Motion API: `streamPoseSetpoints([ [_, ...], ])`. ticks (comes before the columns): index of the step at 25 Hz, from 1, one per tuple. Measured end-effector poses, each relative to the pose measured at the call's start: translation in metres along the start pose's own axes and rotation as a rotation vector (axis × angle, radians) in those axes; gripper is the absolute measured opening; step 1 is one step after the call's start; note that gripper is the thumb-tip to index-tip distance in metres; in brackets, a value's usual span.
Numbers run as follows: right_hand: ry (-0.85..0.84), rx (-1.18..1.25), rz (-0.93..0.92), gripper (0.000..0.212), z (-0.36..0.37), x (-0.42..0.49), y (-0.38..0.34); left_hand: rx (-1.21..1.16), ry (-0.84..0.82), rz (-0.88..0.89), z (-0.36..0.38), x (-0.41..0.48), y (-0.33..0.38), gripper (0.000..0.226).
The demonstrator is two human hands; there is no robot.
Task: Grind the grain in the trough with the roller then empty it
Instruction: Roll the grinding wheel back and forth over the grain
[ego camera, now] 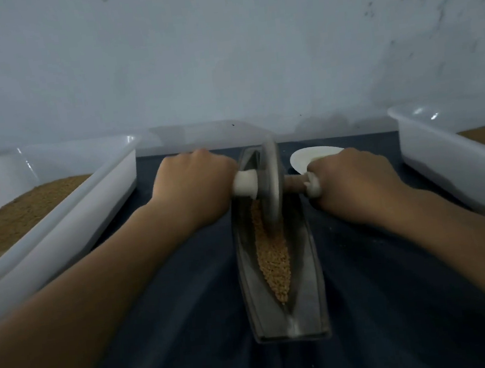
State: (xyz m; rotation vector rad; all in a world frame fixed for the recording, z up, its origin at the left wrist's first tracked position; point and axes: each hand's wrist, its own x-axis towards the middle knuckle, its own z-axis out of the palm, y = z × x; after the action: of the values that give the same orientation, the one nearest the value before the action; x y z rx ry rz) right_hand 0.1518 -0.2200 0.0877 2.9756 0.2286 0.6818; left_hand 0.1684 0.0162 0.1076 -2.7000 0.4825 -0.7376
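Left white plastic tub (pixel 86 201) and right white plastic tub (pixel 444 160) held brown meal (pixel 12 216). Between them on the worktop (pixel 176 327), the grey metal boat-shaped trough (pixel 305 267) held tan grain (pixel 274 259), its long axis pointing away from the person. The grey disc roller (pixel 269 177) stood upright; left hand (pixel 192 180) and right hand (pixel 352 177) had each grip clamped on its handles.

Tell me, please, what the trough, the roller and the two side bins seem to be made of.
The trough: likely metal, dull grey, with a faint sheen along its walls. The roller: its disc looks like matte grey metal; the axle seems brownish, perhaps wood, with white, probably plastic, sleeves. The left bin and right bin: white plastic, glossy, with bright highlights on their rims.
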Motion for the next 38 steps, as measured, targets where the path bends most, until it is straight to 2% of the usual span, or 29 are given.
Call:
streamPoseSetpoints([
  [3, 0.081, -0.121, -0.105, 0.023, -0.023, -0.042, 0.0, -0.016, 0.071, 0.091, -0.011, -0.048, -0.008, 0.015],
  [5, 0.106, -0.14, -0.107, 0.023, -0.026, -0.05, -0.004, -0.003, 0.095, 0.092, -0.014, -0.054, -0.01, 0.023],
  [7, 0.085, -0.143, -0.081, 0.021, -0.017, -0.031, -0.006, -0.034, 0.024, 0.007, -0.004, -0.042, -0.006, 0.01],
  [9, -0.007, -0.097, -0.008, 0.02, -0.008, 0.005, -0.008, -0.053, -0.012, -0.077, 0.007, -0.013, 0.001, 0.006],
  [11, -0.103, -0.053, 0.031, 0.018, -0.001, 0.031, -0.007, -0.014, -0.018, -0.088, 0.01, 0.008, 0.004, 0.009],
  [13, -0.093, -0.01, 0.053, 0.017, 0.002, 0.026, -0.004, 0.012, 0.011, -0.054, 0.005, 0.01, 0.005, 0.007],
  [16, -0.081, 0.001, -0.03, 0.017, -0.013, -0.012, -0.003, -0.032, -0.007, 0.016, -0.002, -0.017, -0.002, 0.009],
  [18, -0.193, 0.021, -0.088, 0.011, -0.031, -0.032, -0.001, -0.08, -0.042, 0.067, -0.006, -0.037, -0.011, 0.019],
  [20, -0.259, 0.016, -0.115, 0.019, -0.039, -0.038, -0.001, -0.063, 0.019, 0.097, -0.006, -0.044, -0.015, 0.019],
  [24, -0.078, -0.121, -0.044, 0.017, -0.017, 0.003, -0.01, -0.122, -0.013, -0.051, 0.015, -0.018, -0.007, 0.008],
  [25, -0.062, -0.152, -0.041, 0.019, -0.013, 0.015, -0.014, -0.14, -0.032, -0.081, 0.018, -0.009, -0.005, 0.005],
  [27, -0.063, -0.15, -0.036, 0.021, -0.012, 0.029, -0.018, -0.169, -0.074, -0.115, 0.016, 0.001, -0.004, 0.012],
  [30, -0.061, -0.134, -0.075, 0.021, -0.023, 0.004, -0.018, -0.183, -0.076, -0.081, 0.008, -0.022, -0.004, 0.007],
  [32, -0.048, -0.116, -0.113, 0.019, -0.033, -0.023, -0.015, -0.168, -0.022, -0.024, 0.004, -0.047, -0.007, 0.021],
  [35, -0.127, -0.116, -0.08, 0.018, -0.034, -0.035, -0.014, -0.035, 0.122, 0.045, 0.0, -0.054, -0.01, 0.038],
  [38, -0.086, -0.127, -0.016, 0.014, -0.014, 0.0, -0.017, -0.088, 0.056, -0.05, 0.016, -0.022, -0.007, 0.015],
])
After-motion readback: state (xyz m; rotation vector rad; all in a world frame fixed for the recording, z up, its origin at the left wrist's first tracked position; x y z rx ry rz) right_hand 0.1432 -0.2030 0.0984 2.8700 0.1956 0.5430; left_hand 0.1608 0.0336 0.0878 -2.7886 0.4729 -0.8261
